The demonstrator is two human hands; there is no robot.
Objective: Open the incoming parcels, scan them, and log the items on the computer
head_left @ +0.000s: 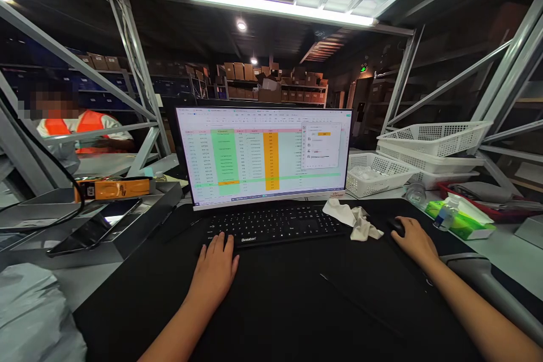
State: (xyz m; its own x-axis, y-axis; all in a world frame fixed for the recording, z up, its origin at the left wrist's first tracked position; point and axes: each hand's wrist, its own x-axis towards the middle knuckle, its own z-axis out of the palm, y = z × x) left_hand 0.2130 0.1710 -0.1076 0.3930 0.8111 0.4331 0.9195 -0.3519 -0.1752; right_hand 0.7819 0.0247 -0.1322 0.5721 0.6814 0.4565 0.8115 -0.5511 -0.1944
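Note:
My left hand [215, 267] lies flat on the black desk mat [271, 300], its fingers stretched out onto the lower left corner of the black keyboard [275, 224]. My right hand [413, 241] is curled over a black mouse [396, 226], which it grips on the mat. Behind the keyboard a monitor [265, 150] shows a spreadsheet with green and orange columns and a small dialog window. A crumpled white cloth [355, 219] lies between keyboard and mouse.
White mesh baskets [428, 147] are stacked at the right, with a green tissue pack [462, 220] and a small bottle [443, 215] in front. A phone [95, 229] and an orange box [114, 188] sit left. A person in an orange vest [82, 130] works beyond the metal rack.

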